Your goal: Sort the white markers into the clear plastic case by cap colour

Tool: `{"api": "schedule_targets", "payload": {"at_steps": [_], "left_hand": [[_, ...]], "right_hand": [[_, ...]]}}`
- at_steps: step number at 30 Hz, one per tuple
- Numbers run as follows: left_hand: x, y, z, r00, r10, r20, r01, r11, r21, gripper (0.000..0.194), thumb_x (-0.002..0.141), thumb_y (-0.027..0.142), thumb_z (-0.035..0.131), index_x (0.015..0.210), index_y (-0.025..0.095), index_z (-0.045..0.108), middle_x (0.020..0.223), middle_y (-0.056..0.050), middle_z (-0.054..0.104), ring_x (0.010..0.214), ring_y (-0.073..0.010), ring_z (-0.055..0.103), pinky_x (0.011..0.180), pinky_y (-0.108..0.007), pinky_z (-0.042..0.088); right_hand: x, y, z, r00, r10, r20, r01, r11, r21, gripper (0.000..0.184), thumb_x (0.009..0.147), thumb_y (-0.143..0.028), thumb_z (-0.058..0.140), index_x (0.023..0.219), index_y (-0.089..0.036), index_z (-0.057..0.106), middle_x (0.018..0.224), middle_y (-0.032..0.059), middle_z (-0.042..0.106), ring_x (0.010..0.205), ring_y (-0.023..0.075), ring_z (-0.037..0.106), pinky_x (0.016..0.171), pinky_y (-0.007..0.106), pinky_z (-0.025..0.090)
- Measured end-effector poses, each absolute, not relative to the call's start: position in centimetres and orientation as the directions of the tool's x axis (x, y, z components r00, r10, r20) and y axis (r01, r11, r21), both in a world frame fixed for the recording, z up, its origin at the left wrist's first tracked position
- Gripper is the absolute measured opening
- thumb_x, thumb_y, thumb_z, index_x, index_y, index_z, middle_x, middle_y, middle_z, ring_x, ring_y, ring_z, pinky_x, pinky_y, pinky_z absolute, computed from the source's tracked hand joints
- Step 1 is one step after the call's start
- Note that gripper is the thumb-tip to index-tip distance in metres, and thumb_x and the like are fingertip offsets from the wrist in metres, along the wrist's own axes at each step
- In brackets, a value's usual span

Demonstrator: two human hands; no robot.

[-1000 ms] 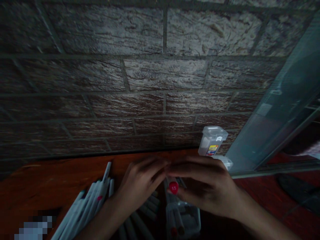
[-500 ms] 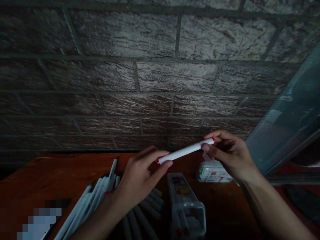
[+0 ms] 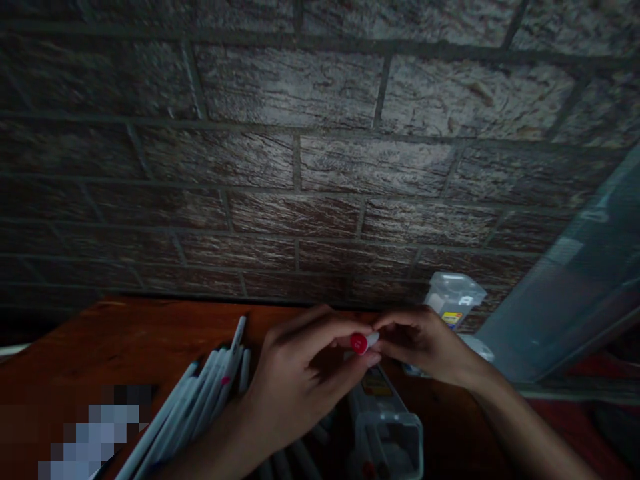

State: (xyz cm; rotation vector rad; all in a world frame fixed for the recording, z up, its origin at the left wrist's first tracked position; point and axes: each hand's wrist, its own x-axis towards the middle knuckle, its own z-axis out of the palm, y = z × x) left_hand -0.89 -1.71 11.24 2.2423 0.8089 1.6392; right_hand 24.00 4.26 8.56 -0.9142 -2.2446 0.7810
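Observation:
Both hands meet above the wooden table [image 3: 125, 340], holding one white marker with a red cap [image 3: 360, 343]. My left hand [image 3: 305, 380] pinches the capped end between thumb and fingers. My right hand [image 3: 425, 343] is closed round the far end, which is hidden behind its fingers. The red cap end points at the camera. Below the hands lies a clear plastic marker case [image 3: 387, 427] with a few markers inside.
A heap of white markers [image 3: 200, 407] lies at the left of the table. A clear plastic lid or box [image 3: 454, 299] stands upright by the brick wall [image 3: 300, 167]. A glass pane [image 3: 575, 300] leans at the right.
The marker was held sideways and raised between both hands; now it is lowered and turned end-on, and the hands have come closer together. The view shifted slightly right.

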Motion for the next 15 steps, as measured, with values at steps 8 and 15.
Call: {"api": "schedule_targets", "payload": {"at_steps": [8, 15], "left_hand": [[-3.5, 1.3, 10.5, 0.192, 0.733, 0.652, 0.477, -0.651, 0.591, 0.016, 0.092, 0.026, 0.074, 0.108, 0.026, 0.078, 0.093, 0.003, 0.078, 0.081, -0.0125, 0.072, 0.072, -0.019, 0.054], [-5.5, 5.2, 8.1, 0.437, 0.849, 0.296, 0.528, -0.509, 0.68, 0.014, 0.095, 0.035, 0.07, 0.102, 0.025, 0.077, 0.095, 0.002, 0.078, 0.087, -0.0177, 0.072, 0.073, -0.025, 0.05]], "right_hand": [[26.1, 4.6, 10.6, -0.462, 0.74, 0.489, 0.499, 0.673, -0.546, 0.014, 0.091, -0.027, 0.076, 0.099, -0.015, 0.077, 0.072, 0.0007, 0.066, 0.06, 0.0094, 0.055, 0.051, 0.019, 0.039], [24.6, 1.8, 12.0, -0.476, 0.613, 0.631, 0.432, 0.788, -0.439, 0.013, 0.093, -0.024, 0.076, 0.103, -0.017, 0.076, 0.076, -0.0004, 0.067, 0.064, 0.0084, 0.058, 0.056, 0.02, 0.042]]}}
